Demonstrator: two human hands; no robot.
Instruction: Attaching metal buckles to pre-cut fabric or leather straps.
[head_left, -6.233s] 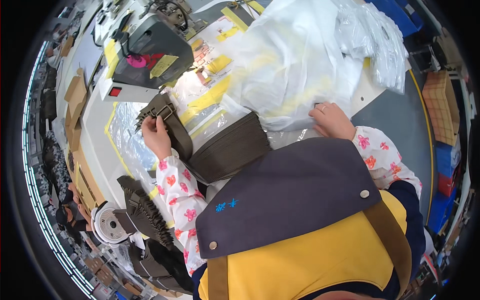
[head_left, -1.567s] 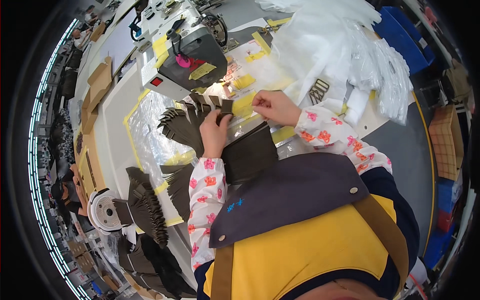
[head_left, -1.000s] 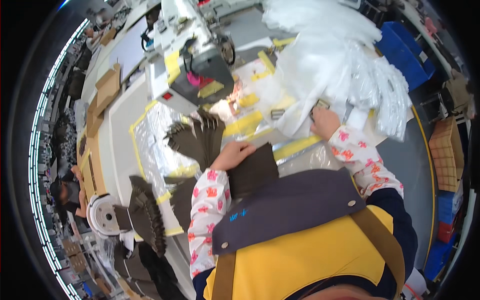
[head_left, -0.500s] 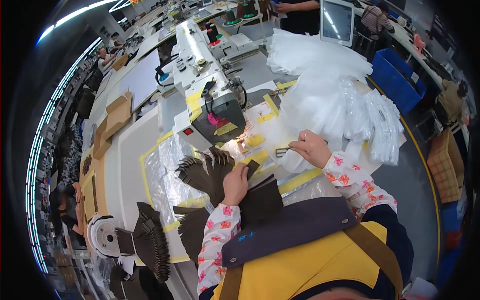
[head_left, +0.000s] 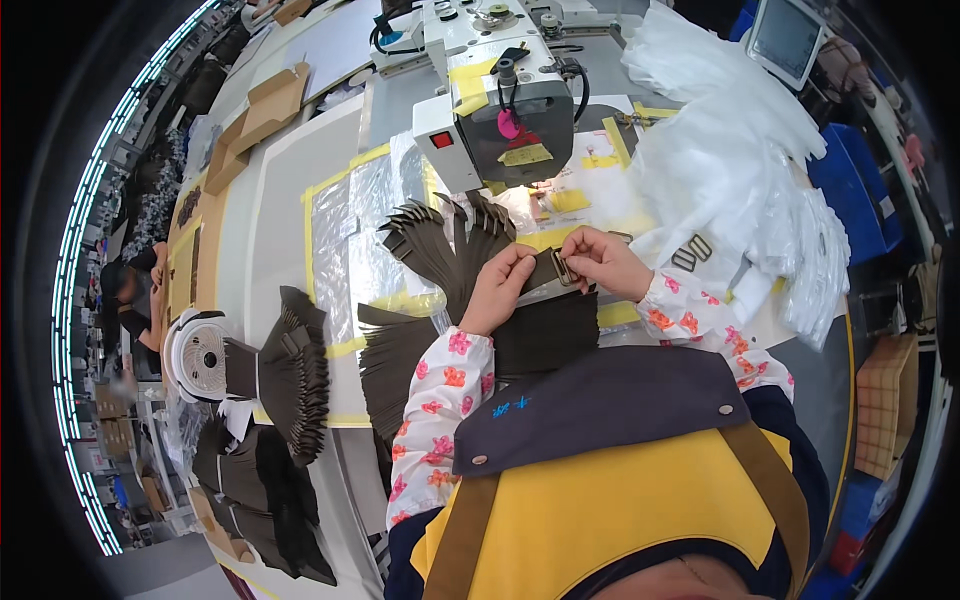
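My left hand pinches a dark brown fabric strap near its end. Close beside it, my right hand grips a metal slider buckle between thumb and fingers. Buckle and strap end meet between my hands; whether the strap runs through the buckle cannot be made out. Fanned bundles of dark brown straps lie beyond and left of my left hand, with another dark stack below both hands. Loose slider buckles rest on the table to the right of my right hand.
A sewing machine stands just beyond my hands. White film with plastic bags is heaped at the right. More dark straps hang by a white fan on the left. A blue crate stands off the table's right side.
My right hand has come left with the buckle to the strap in my left hand. The whole view has shifted, so the machine appears farther right and higher.
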